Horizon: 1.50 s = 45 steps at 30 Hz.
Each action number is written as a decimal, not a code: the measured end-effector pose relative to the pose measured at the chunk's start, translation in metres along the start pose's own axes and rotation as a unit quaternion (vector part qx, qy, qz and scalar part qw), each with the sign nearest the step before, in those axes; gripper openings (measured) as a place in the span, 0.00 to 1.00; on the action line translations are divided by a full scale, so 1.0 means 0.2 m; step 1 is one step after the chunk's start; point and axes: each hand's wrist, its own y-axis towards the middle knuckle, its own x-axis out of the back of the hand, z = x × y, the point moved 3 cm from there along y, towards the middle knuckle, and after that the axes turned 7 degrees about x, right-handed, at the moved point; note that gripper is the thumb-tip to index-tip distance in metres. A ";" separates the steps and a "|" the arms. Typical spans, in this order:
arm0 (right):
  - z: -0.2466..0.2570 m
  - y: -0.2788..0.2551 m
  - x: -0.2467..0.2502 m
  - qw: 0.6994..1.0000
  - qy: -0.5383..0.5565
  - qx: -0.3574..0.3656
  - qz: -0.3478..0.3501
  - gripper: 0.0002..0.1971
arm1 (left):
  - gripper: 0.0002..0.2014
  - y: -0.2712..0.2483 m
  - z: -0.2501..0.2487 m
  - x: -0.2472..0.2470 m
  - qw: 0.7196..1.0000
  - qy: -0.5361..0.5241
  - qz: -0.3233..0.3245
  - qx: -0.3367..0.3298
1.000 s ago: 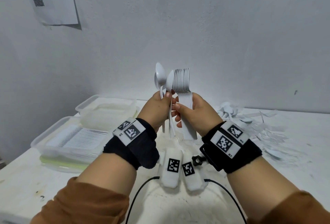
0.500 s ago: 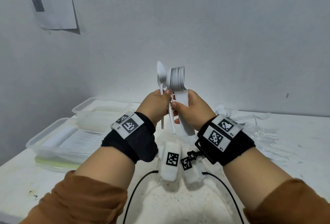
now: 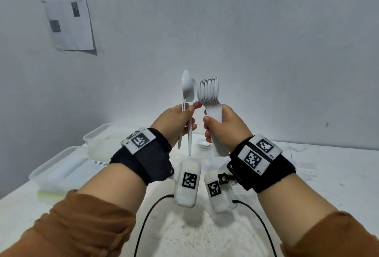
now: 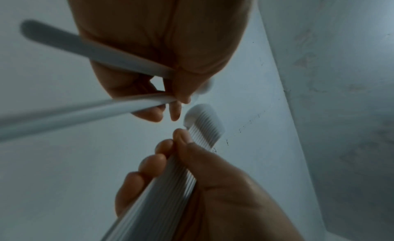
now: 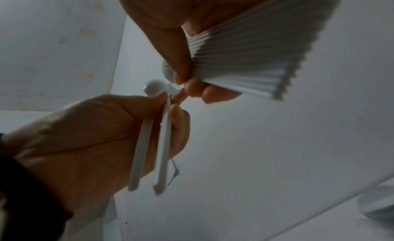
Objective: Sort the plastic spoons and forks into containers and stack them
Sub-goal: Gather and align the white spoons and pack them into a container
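My left hand (image 3: 178, 121) grips two loose white plastic spoons (image 3: 187, 88) upright by their handles, bowls up, in front of the wall. Their handles (image 5: 149, 152) show side by side in the right wrist view. Just to the right, my right hand (image 3: 222, 128) holds a nested stack of several white spoons (image 3: 209, 92), also upright; its ribbed edge (image 4: 170, 185) runs through the fingers in the left wrist view. The two hands are close, a small gap between the loose spoons and the stack. Clear plastic containers (image 3: 61, 168) stand on the table at the left.
A white table (image 3: 328, 185) carries a scattered pile of white cutlery (image 3: 299, 164) behind my right wrist. One loose spoon (image 3: 204, 144) lies between the hands, lower down. A sheet of paper (image 3: 65, 10) hangs on the wall. Two black cables (image 3: 147, 219) hang below my wrists.
Both hands have risen higher in front of the wall. The loose spoons, pressed against the stack half a second ago, now stand slightly apart from it.
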 end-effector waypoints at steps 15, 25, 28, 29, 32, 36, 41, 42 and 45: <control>0.03 -0.06 0.02 0.998 0.019 -0.023 0.061 0.04 | 0.03 -0.08 0.01 -0.06 0.991 0.118 -0.038 -0.052; 0.09 -0.06 -0.01 0.997 -0.026 -0.007 0.071 0.08 | 0.07 -0.13 -0.05 0.01 0.990 0.108 -0.053 -0.067; 0.11 -0.06 -0.05 0.997 0.008 -0.025 0.070 0.06 | 0.09 -0.14 -0.06 0.05 0.990 0.111 -0.039 -0.073; 0.12 -0.06 -0.06 0.997 0.013 -0.024 0.068 0.05 | 0.09 -0.14 -0.07 0.07 0.991 0.109 -0.036 -0.072; 0.14 -0.05 -0.13 0.998 -0.001 -0.012 0.064 0.03 | 0.09 -0.13 -0.07 0.15 0.993 0.096 -0.024 -0.067; 0.16 -0.02 -0.25 0.999 -0.007 -0.008 0.049 0.04 | 0.17 -0.12 -0.08 0.28 0.995 0.071 0.000 -0.063; 0.19 0.04 -0.42 1.000 0.000 -0.003 0.015 0.05 | 0.16 -0.08 -0.08 0.53 0.999 0.005 -0.021 -0.034; 0.20 0.05 -0.46 1.000 0.005 -0.003 0.009 0.05 | 0.15 -0.06 -0.07 0.58 0.999 0.005 -0.024 -0.028; 0.20 0.06 -0.59 1.000 0.018 -0.007 -0.002 0.03 | 0.11 -0.03 -0.05 0.74 0.999 0.016 -0.034 -0.025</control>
